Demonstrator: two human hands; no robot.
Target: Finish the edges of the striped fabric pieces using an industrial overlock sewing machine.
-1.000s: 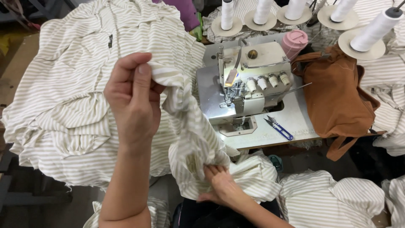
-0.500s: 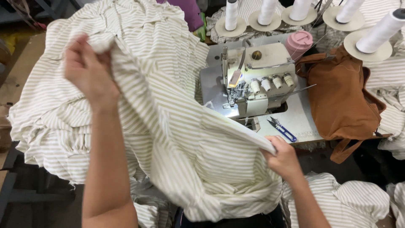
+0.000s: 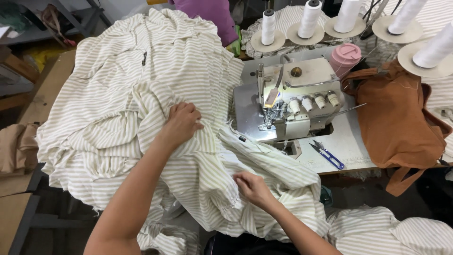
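A cream and tan striped garment piece (image 3: 264,170) lies draped over the table edge in front of the grey overlock sewing machine (image 3: 292,101). My left hand (image 3: 181,123) presses down on the striped cloth at the edge of a big pile of the same fabric (image 3: 141,71), fingers closed into its folds. Lower down, my right hand (image 3: 252,186) pinches the striped piece along a gathered seam near my lap.
Blue thread snips (image 3: 328,155) lie on the white machine table. A brown garment (image 3: 401,123) hangs over the table's right side. White thread cones (image 3: 309,21) and a pink cup (image 3: 345,56) stand behind the machine. More striped pieces (image 3: 391,231) lie low right.
I have lowered the striped piece from being held spread in the air onto the pile and table. My left hand came down and right; my right hand moved in toward the lap.
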